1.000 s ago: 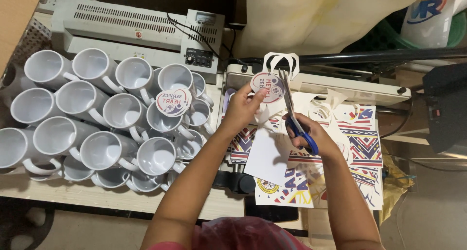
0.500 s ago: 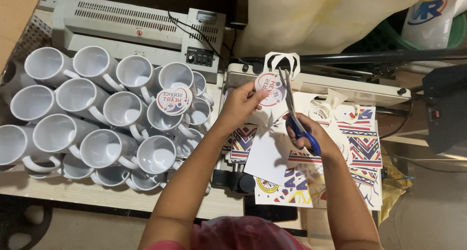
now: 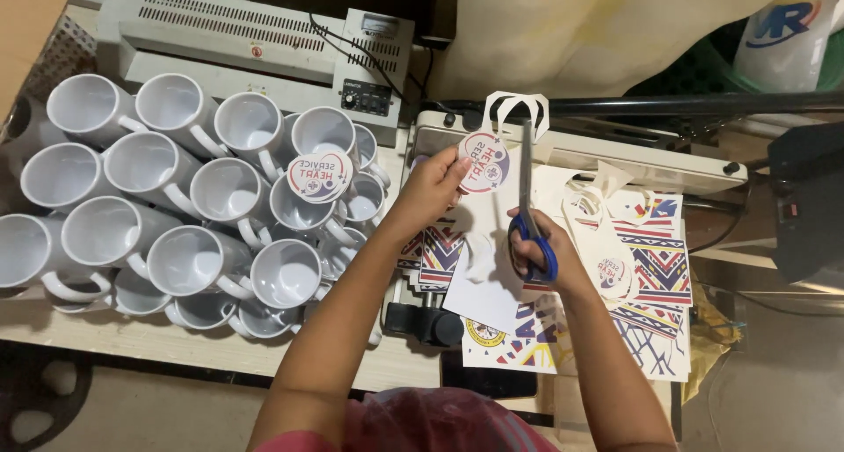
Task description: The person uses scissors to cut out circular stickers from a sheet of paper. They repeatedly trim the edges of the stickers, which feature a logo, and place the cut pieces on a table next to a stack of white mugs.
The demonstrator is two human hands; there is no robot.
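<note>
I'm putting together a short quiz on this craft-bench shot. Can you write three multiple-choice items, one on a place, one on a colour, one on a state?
1. Where do the white mugs stand relative to the hands?
A. To their left
B. To their right
C. Under the printed sheets

2. What colour are the handles of the scissors?
A. Red
B. Blue
C. Yellow

3. How is the round printed cutout held?
A. Lying flat on a mug
B. Gripped by the right hand
C. Pinched in the left hand beside the scissor blades

Answers:
1. A, the mugs crowd the left of the bench.
2. B, blue loops show around the fingers of the right hand.
3. C, the left fingers grip its edge while the blades run up beside it.
</note>
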